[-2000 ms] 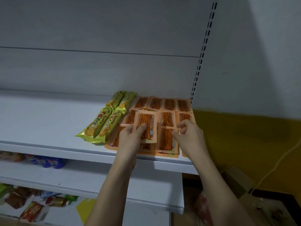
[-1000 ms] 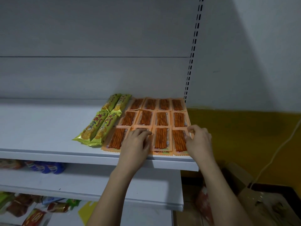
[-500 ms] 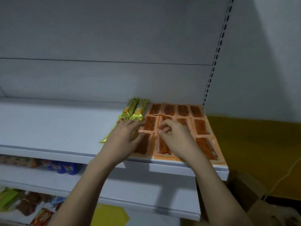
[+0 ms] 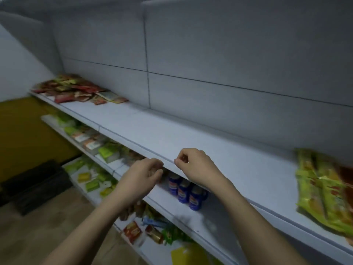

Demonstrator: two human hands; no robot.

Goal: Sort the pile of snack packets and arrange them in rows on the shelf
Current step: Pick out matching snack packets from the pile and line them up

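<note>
View had swung left off the orange packets; both hands, left hand [image 4: 142,174] and right hand [image 4: 194,164], hovered loosely curled, holding nothing, over the shelf [image 4: 191,142]. Pile of snack packets [image 4: 76,89] far left, green packets [image 4: 322,190] right.

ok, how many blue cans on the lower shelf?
3 visible, clustered just below the right hand: blue cans at and, in a diagonal row under the top shelf. More may be hidden behind the forearm or shelf edge.

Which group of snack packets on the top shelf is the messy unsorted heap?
The red and green pile at the shelf's far left end, packets overlapping at odd angles. The yellow-green packets at the right lie side by side.
</note>
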